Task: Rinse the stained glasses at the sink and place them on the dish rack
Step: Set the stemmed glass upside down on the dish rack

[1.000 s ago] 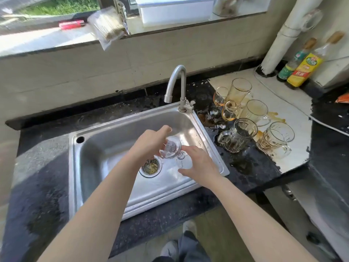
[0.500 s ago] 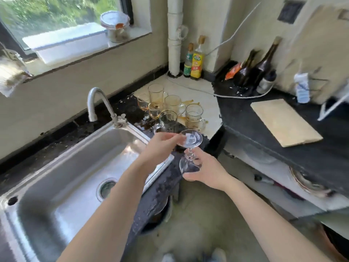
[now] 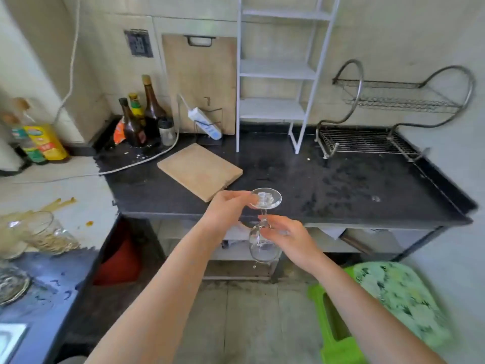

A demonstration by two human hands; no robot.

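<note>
Yellow oil bottle (image 3: pixel 46 143) label is showing writing, too blurred to read; the pale patch on the wine glass (image 3: pixel 262 244) foot is unreadable too. Since half a second ago the view is swinging off the sink (image 3: pixel 11 337) onto the black table (image 3: pixel 328 185) and dish rack (image 3: pixel 367 141). Left hand (image 3: pixel 225 208) is pinching the upturned foot and right hand (image 3: pixel 286 235) is curling round the stem. The glass is hanging bowl-down at the table's front edge, well apart from the rack.
</note>
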